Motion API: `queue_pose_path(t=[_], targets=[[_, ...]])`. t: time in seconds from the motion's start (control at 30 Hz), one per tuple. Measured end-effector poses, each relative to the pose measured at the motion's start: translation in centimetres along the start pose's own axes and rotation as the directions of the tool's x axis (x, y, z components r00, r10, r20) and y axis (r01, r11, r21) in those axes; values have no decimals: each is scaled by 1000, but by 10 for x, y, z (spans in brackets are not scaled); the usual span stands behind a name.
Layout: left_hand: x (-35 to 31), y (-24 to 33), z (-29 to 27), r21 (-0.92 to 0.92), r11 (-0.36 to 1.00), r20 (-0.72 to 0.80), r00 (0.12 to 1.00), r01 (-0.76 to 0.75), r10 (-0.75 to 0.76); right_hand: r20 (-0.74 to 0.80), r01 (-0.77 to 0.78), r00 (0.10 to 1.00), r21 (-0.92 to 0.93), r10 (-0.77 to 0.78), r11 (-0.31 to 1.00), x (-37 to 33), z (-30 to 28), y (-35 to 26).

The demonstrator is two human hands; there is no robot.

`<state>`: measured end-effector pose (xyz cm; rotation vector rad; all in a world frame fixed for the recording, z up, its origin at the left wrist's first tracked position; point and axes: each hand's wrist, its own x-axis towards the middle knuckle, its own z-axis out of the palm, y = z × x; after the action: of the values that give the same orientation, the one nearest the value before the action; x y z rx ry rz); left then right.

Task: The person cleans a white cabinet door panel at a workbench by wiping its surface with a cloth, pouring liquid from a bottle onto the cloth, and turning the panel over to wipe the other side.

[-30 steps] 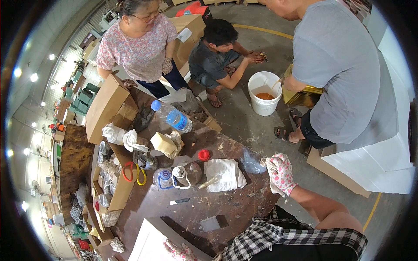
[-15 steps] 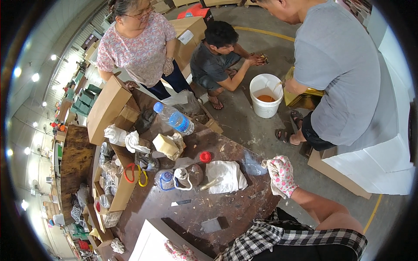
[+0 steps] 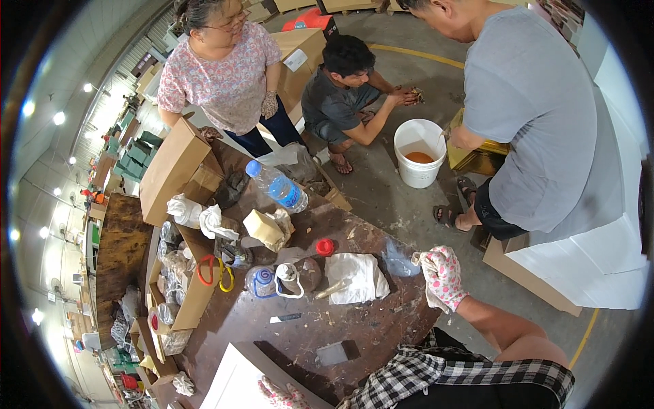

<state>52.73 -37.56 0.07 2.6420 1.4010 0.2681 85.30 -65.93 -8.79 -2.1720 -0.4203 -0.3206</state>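
My right hand (image 3: 451,274), in a white glove with pink spots, is raised beside the table's right edge. Its fingers are closed round a crumpled off-white rag (image 3: 434,297). Low in the picture, my left hand (image 3: 283,395) wears a matching glove and lies on a white panel or box (image 3: 235,378), fingers apart; part of it is cut off by the frame. On the dark table (image 3: 388,334) are a folded white cloth (image 3: 368,278) with a thin stick (image 3: 334,289) on it, a red cap (image 3: 325,247) and a small grey block (image 3: 332,354).
Farther back stand a water bottle (image 3: 281,189), a pale yellow block (image 3: 260,226), scissors (image 3: 206,270) and a white-capped container (image 3: 288,274). Cardboard boxes (image 3: 170,170) line the left. Beyond the table, one person stands, another crouches, and a third leans over a white bucket (image 3: 417,176) of orange-brown liquid.
The whole view has shifted slightly, so the table and people sit a little farther right. My hands keep their places and hold.
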Motion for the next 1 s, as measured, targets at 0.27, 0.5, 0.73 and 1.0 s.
queue_pose_path(t=[0.27, 0.5, 0.73, 1.0], targets=[[0, 1, -1, -1, 1000, -2, 1000, -6, 6, 23, -18, 1000, 10, 18, 1000, 1, 0, 1], [5, 7, -3, -4, 1000, -12, 1000, 0, 0, -8, 12, 1000, 27, -12, 1000, 2, -1, -4], [2, 4, -1, -9, 1000, -20, 1000, -2, 2, 4, 5, 1000, 12, -5, 1000, 1, -3, -3], [6, 12, -4, -12, 1000, -18, 1000, -19, 18, -6, 11, 1000, 7, -11, 1000, 5, 0, 1]])
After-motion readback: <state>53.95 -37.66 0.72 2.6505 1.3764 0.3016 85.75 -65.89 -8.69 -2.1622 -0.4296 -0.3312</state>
